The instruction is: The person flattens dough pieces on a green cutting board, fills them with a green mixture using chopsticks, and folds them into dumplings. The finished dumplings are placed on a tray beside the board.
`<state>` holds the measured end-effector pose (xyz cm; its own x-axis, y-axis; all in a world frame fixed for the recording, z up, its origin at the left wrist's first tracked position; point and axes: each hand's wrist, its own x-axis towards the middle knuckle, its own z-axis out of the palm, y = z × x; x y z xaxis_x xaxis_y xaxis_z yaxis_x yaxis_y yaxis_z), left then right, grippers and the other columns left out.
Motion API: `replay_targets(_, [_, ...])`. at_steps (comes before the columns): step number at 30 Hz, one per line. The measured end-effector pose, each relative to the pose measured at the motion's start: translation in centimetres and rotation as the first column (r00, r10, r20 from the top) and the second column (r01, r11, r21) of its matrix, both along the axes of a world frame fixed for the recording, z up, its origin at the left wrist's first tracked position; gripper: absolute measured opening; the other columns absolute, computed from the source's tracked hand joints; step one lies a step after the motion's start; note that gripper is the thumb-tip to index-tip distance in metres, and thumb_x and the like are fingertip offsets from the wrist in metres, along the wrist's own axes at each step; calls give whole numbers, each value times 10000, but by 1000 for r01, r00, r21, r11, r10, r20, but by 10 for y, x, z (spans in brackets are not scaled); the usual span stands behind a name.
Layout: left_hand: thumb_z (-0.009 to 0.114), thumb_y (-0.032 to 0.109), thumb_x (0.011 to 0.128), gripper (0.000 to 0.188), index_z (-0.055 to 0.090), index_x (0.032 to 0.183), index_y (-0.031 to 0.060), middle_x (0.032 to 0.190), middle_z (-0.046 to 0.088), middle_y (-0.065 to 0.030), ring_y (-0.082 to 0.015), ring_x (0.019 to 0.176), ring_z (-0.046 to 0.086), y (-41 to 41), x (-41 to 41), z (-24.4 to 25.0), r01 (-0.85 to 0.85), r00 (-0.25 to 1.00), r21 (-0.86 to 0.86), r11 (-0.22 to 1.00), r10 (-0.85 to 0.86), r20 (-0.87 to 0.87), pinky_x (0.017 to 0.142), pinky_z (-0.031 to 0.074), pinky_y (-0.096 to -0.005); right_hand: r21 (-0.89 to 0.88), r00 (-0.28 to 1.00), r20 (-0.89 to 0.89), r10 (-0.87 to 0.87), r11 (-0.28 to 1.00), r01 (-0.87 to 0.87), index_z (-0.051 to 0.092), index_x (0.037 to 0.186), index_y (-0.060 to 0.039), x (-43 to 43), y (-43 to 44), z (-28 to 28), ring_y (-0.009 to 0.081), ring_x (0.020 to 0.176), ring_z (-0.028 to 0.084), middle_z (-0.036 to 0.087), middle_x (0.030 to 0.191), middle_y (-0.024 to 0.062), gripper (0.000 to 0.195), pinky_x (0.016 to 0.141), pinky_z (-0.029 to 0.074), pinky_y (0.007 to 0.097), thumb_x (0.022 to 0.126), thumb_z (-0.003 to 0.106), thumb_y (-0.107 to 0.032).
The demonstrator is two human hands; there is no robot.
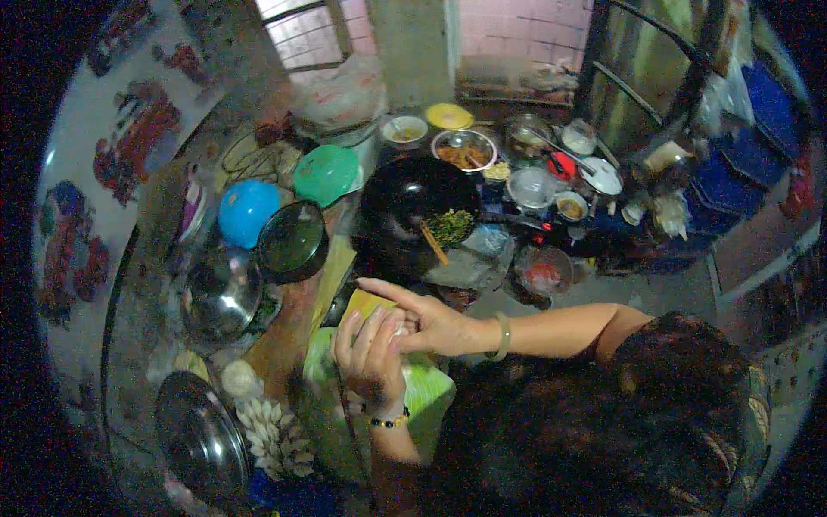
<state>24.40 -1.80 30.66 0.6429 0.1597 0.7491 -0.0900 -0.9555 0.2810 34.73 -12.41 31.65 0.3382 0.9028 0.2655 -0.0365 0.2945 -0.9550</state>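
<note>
My left hand (371,358), with a beaded bracelet at the wrist, is raised with its fingers curled. My right hand (436,323), wearing a pale bangle, reaches in from the right and meets it. Between the fingertips a small white piece (399,328) shows, possibly dough; the fingers hide most of it. Below the hands lie a yellow sheet or board (367,302) and a bright green cloth or sheet (426,391). Just beyond, a black wok (394,194) contains chopped greens (451,226), with wooden chopsticks (434,245) leaning in it.
White pieces resembling dumplings (271,433) cluster beside a round metal lid (200,439) and a white ball (239,378). A dark pot (293,242), blue bowl (249,213), green bowl (326,174) and steel bowl (223,294) crowd the left. Behind the wok stands a food-filled metal bowl (464,150).
</note>
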Motion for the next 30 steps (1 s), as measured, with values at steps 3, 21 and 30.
replay_targets(3, [457,190,837,256,600,1019,78,1125,547,-53,-306,1090,428,-8,3,3,2,998,-80,997,-7,-62,931,327,-414,29,996,55,-72,997,71,78,1375,-122,0,-2,-15,85,898,497,521,1107,40,845,773,424,238,752,648,-107])
replay_targets(21, [423,219,874,327,514,1040,-48,964,558,-141,-231,894,538,55,-136,-134,-385,815,-398,833,105,-570,744,456,-335,-608,808,564,174,749,263,511,1123,-79,32,-124,-139,342,828,569,595,928,180,415,714,458,394,733,620,-173])
replay_targets(30, [419,227,873,326,516,1021,-46,968,550,-146,-235,893,537,73,-215,-186,-676,677,-371,636,338,-654,741,458,-336,-815,819,549,166,323,481,533,1093,-28,58,-282,-276,321,879,572,608,940,166,442,746,455,401,723,636,-247])
